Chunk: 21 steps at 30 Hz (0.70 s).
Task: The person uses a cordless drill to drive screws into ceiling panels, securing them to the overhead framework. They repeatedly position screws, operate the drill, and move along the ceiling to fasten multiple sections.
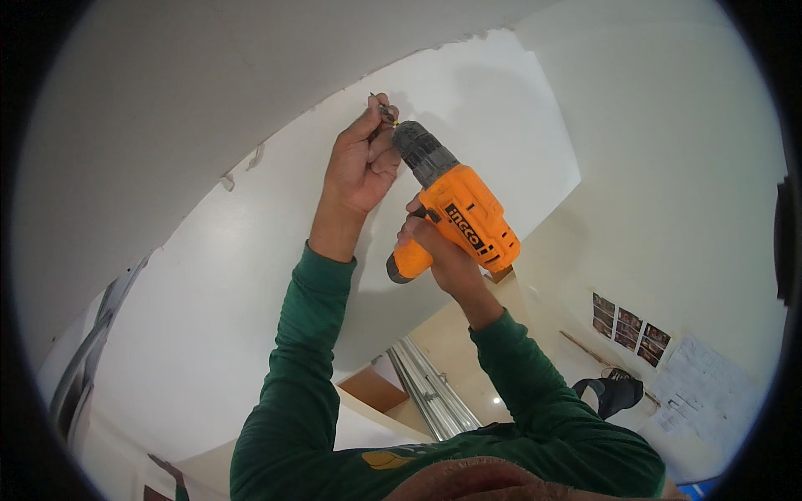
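The right hand (443,250) is clenched around the grip of an orange cordless drill (458,215), its fingers wrapped under the handle, one of them lying up near the trigger. The drill points up and to the left, its dark chuck (420,150) leading; the long axis of the tool runs from the lower right, at the battery end, toward the upper left, where the tip meets the white ceiling panel (251,275).

The left hand (361,163) is raised beside the chuck, its fingers pinched on a small screw (383,107) at the drill's tip (the screw is thin and dark, only partly visible above the fingertips). So the screw lies just beyond the chuck, in line with the tool, and the left hand is the nearer one: it touches the screw, while the right hand sits well back along the drill body.

The screw's point is at or very near the panel's edge, where a ragged seam (351,88) separates the panel from the greyer surface above; I cannot tell whether it has bitten in.

Both green sleeves (309,351) rise from the lower edge. Below, well apart, lie metal channel sections (430,388), and printed sheets (628,330) hang on the wall at right
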{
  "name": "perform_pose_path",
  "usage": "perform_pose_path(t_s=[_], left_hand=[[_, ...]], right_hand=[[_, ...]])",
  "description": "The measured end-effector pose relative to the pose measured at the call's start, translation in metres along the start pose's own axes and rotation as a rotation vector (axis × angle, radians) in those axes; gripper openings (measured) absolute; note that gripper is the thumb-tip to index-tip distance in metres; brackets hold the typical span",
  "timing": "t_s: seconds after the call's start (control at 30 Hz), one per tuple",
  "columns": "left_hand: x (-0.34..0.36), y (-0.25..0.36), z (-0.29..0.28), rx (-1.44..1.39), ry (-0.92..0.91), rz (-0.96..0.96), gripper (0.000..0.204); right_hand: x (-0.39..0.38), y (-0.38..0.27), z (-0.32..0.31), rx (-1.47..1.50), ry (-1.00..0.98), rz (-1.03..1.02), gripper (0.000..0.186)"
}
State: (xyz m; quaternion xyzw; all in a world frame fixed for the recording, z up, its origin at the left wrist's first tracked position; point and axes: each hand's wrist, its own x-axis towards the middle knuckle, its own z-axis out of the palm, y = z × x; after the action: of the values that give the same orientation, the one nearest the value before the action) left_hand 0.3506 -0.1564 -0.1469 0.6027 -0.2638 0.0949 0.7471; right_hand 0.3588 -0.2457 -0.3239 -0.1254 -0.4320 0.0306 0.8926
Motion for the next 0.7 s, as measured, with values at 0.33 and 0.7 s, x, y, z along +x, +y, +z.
perform_pose_path(t_s=[0.33,0.7], left_hand=[[-0.003,0.0,0.009,-0.036,0.044,0.031,0.018],[-0.007,-0.002,0.008,0.008,0.065,0.055,0.019]], right_hand=[[-0.003,0.008,0.003,0.027,-0.018,0.0,0.024],[-0.002,0.013,0.008,0.063,0.01,-0.009,0.024]])
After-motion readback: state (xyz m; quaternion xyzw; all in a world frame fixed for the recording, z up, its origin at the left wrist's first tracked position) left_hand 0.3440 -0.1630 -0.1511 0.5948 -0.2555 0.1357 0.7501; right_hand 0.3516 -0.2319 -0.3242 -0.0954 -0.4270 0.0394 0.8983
